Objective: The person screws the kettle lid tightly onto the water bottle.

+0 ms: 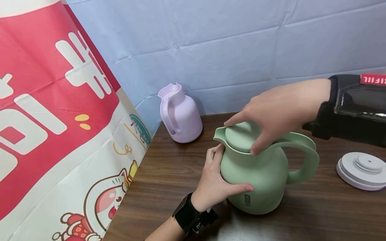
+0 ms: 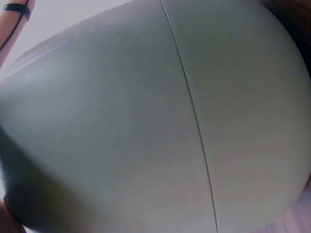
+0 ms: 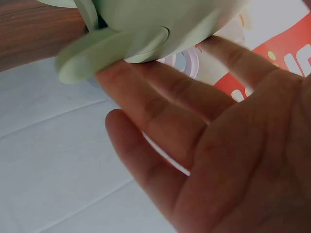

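A pale green thermos jug (image 1: 256,180) stands on the wooden table, its handle to the right and spout to the left. My left hand (image 1: 215,182) holds the jug's belly from the left, thumb across the front and fingers round the side. From above, my right hand (image 1: 280,107) grips the round green lid (image 1: 242,135) at the jug's mouth, thumb on its near edge and fingers on the far side. In the right wrist view, fingers (image 3: 165,107) reach to the lid's edge. The jug's smooth side (image 2: 121,121) fills the left wrist view.
A lilac jug (image 1: 187,117) stands at the back left of the table (image 1: 163,170). A white, stepped round lid with a lilac rim (image 1: 363,170) lies at the right. Pale blue cloth (image 1: 211,43) hangs behind, and a printed red and white cloth (image 1: 45,100) hangs at the left.
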{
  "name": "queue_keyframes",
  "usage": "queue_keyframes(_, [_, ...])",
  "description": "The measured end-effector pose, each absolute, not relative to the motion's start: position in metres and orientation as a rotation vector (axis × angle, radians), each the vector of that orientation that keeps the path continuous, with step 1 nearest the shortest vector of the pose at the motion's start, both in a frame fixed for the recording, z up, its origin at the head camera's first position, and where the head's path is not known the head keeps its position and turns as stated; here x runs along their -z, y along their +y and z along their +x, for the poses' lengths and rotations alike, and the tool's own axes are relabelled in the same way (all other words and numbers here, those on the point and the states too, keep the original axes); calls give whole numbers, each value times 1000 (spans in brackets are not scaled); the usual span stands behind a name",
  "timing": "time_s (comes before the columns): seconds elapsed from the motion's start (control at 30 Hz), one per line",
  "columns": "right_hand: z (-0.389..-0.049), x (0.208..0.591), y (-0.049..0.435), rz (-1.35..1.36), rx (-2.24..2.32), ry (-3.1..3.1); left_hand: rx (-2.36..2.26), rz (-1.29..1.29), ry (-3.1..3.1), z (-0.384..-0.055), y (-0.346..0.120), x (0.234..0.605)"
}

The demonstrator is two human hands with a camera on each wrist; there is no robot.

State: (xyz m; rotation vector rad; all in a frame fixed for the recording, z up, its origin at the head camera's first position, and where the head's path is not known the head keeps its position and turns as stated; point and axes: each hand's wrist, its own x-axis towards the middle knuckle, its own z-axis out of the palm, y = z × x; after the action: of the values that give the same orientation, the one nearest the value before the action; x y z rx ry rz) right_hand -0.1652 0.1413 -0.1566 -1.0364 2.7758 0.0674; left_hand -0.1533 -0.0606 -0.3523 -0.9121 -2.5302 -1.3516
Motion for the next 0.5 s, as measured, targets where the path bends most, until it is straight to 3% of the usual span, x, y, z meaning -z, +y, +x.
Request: queue_keyframes(0.5, [-160, 165, 134, -1038, -225, 3017, 1338, -910, -2527, -156, -61, 352])
